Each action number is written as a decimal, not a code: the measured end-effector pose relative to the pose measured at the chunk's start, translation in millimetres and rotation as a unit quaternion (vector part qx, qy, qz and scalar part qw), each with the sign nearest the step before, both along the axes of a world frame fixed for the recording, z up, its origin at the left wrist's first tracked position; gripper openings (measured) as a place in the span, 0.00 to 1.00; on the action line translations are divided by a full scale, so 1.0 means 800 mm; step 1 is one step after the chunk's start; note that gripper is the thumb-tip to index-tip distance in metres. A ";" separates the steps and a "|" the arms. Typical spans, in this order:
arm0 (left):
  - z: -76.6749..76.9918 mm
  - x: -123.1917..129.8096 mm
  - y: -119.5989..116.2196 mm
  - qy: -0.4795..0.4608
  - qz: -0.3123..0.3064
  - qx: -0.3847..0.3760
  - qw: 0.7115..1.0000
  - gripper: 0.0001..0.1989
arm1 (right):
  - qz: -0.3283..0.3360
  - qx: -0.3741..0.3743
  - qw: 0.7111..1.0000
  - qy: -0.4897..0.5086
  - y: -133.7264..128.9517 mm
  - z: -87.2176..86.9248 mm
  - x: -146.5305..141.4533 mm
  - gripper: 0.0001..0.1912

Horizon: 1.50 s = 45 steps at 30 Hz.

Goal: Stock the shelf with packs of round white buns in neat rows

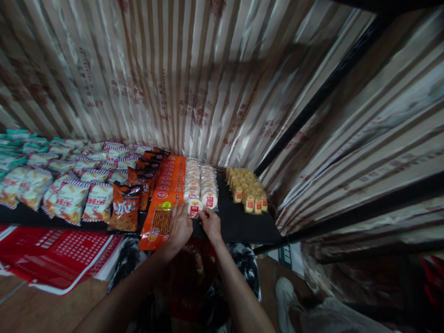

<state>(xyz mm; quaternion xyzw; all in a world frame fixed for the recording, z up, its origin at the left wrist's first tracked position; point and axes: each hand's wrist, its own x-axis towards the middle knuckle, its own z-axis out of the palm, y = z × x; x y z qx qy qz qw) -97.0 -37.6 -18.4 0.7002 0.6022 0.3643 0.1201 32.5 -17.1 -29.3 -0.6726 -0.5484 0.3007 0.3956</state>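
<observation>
A round white cracker packet point(194, 208) with a red label lies at the front of a row of similar packets, between my hands. My right hand point(211, 225) pinches its lower right edge between thumb and fingers. Stretched-out fingers of my left hand point(180, 226) rest along the packet's left side, over the right edge of a flat orange snack pack point(161, 217). Behind that pack, several more orange packs overlap in a row. A second column of round packets point(210, 200) stands just to the right. The left fingertips are partly blurred.
Brown chip bags point(125, 208) and white snack bags point(71, 201) fill the black shelf point(236, 229) leftward. Small yellow packets point(249, 201) stand at right. A red basket point(65, 252) sits below. Dark bars and a striped curtain point(194, 69) bound the shelf; another person's shoe point(286, 300) shows.
</observation>
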 end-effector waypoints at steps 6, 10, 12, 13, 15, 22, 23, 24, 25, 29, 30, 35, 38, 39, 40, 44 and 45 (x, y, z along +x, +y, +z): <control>0.008 -0.002 -0.002 0.072 0.000 -0.026 0.997 0.27 | 0.000 -0.006 1.000 -0.025 0.007 0.007 -0.004 0.14; 0.010 -0.002 -0.004 0.107 -0.004 -0.036 0.994 0.27 | 0.002 0.000 0.998 -0.056 0.014 0.006 -0.004 0.14; 0.010 -0.002 -0.004 0.117 -0.008 -0.039 0.992 0.27 | 0.002 0.009 0.997 -0.078 0.016 0.004 -0.004 0.14; 0.010 -0.002 -0.004 0.120 -0.009 -0.040 0.992 0.27 | 0.001 0.011 0.996 -0.087 0.017 0.003 -0.004 0.14; 0.010 -0.002 -0.004 0.125 -0.011 -0.042 0.991 0.26 | 0.002 0.013 0.995 -0.098 0.019 0.001 -0.004 0.14; 0.007 0.002 -0.009 0.143 -0.021 -0.020 0.989 0.25 | -0.009 0.005 0.994 -0.111 0.021 0.002 -0.008 0.14; 0.006 0.003 -0.009 0.145 -0.025 -0.023 0.989 0.24 | -0.010 0.006 0.994 -0.113 0.021 0.002 -0.009 0.14; 0.004 0.004 -0.009 0.146 -0.028 -0.028 0.988 0.24 | -0.009 0.008 0.993 -0.114 0.021 0.002 -0.010 0.14; 0.003 0.005 -0.009 0.147 -0.031 -0.032 0.988 0.23 | -0.007 0.011 0.993 -0.114 0.021 0.002 -0.010 0.14; -0.002 0.007 -0.006 0.147 -0.043 -0.032 0.988 0.22 | -0.007 0.031 0.994 -0.109 0.017 0.003 -0.012 0.13; -0.003 0.007 -0.006 0.150 -0.046 -0.029 0.987 0.22 | -0.014 0.039 0.994 -0.101 0.015 0.002 -0.013 0.12; -0.007 0.004 -0.003 0.195 -0.052 -0.030 0.979 0.21 | -0.038 0.099 0.989 -0.099 -0.003 -0.003 -0.019 0.12; -0.011 0.001 0.000 0.223 -0.060 -0.036 0.972 0.21 | -0.001 0.112 0.984 -0.137 -0.012 -0.005 -0.022 0.12; -0.012 0.000 0.000 0.227 -0.064 -0.034 0.971 0.21 | 0.015 0.111 0.983 -0.146 -0.014 -0.006 -0.022 0.12; -0.012 -0.001 0.001 0.229 -0.068 -0.031 0.971 0.22 | 0.028 0.110 0.981 -0.155 -0.015 -0.006 -0.023 0.12; -0.014 -0.005 0.003 0.232 -0.078 -0.024 0.969 0.23 | 0.046 0.106 0.977 -0.178 -0.015 -0.007 -0.023 0.13; -0.014 -0.005 0.003 0.233 -0.078 -0.024 0.969 0.23 | 0.047 0.103 0.977 -0.183 -0.014 -0.007 -0.023 0.13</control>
